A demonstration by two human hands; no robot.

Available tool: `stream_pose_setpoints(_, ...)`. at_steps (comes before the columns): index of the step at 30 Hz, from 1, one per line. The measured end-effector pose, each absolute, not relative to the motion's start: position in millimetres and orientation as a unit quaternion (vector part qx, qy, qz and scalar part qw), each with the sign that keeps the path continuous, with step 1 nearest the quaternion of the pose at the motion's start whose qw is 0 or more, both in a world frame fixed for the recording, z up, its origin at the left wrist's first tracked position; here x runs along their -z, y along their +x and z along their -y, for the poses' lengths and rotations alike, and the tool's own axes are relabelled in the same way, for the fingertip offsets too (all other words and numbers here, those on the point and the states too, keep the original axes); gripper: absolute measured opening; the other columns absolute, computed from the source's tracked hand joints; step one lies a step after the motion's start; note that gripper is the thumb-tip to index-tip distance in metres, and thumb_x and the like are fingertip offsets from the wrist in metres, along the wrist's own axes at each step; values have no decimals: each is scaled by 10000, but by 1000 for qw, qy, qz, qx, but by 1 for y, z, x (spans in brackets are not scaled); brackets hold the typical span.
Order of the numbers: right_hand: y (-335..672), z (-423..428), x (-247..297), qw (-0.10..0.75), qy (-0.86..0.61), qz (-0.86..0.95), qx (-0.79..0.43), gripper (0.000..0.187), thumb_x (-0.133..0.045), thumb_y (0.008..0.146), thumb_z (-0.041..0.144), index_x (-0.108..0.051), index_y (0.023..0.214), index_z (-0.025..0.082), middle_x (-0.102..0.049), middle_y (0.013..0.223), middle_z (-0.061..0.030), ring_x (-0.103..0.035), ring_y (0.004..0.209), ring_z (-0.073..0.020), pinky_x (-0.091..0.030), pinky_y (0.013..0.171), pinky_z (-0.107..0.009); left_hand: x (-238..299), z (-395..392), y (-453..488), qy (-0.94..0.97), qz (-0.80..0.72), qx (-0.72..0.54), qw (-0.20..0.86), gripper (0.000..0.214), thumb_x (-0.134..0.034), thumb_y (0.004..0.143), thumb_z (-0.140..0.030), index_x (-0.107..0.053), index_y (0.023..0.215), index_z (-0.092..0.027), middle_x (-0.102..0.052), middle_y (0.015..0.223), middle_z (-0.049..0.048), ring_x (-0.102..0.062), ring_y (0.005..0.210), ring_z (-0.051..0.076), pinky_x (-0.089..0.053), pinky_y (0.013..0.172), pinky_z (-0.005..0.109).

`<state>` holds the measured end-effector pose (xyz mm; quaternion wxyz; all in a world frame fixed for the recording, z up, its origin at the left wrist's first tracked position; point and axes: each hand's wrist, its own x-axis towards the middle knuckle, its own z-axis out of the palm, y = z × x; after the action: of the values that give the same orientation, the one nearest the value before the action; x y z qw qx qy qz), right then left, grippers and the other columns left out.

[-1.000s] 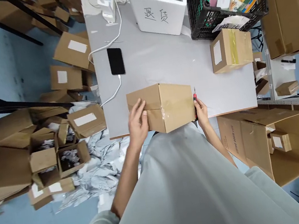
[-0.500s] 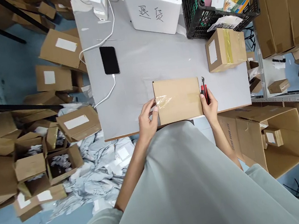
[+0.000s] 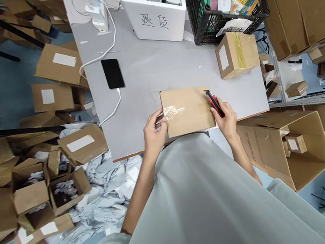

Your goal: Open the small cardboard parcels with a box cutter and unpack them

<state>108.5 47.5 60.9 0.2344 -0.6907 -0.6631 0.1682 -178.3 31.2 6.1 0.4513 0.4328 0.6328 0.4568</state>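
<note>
A brown cardboard box [image 3: 187, 110] sealed with clear tape lies flat on the grey table [image 3: 144, 80] near its front edge. My left hand [image 3: 153, 130] grips the box's left side, fingers curled against it. My right hand [image 3: 226, 118] is closed around a red and black utility knife [image 3: 214, 103], whose tip rests at the box's upper right corner.
A black phone [image 3: 113, 73] on a white cable lies to the left. Behind stand a white bin [image 3: 154, 15], a black crate [image 3: 224, 2] and a taped box [image 3: 236, 54]. Many cartons litter the floor at left; an open carton [image 3: 295, 151] stands at right.
The box was turned and laid flat on the table. My right hand tilted the knife inward so its tip now meets the box's top right corner.
</note>
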Motion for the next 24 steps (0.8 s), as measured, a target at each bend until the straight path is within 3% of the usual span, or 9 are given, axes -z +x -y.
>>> stream_pose_setpoints(4,88,-39,-80,200,-664,690,-209,548,-602,1144,458,-655,1630,212,-813,1347,-146,-779,1224,-280,-626,1084,-415,-7,-33,-179,418,-625,-462,472,471,-717,974,-467,-783,1370,-220,-784,1473,144,-795,1313,299,-694,1053,421)
stream_pose_setpoints(13,24,-12,-79,199,-630,664,-350,549,-642,1118,455,-660,1614,220,-745,1579,-120,-724,1451,-278,-577,1243,-436,-10,-21,-163,360,-610,-448,545,544,-788,950,-546,-758,1378,-211,-797,1443,157,-819,1258,326,-745,891,415)
stream_pose_setpoints(24,26,23,-85,148,-636,693,-305,614,-593,1097,344,-538,1691,199,-773,1445,-148,-757,1330,-287,-650,1100,-424,-18,-68,-197,484,-593,-440,470,335,-784,996,-390,-817,1294,-240,-816,1377,100,-790,1280,281,-702,1070,435)
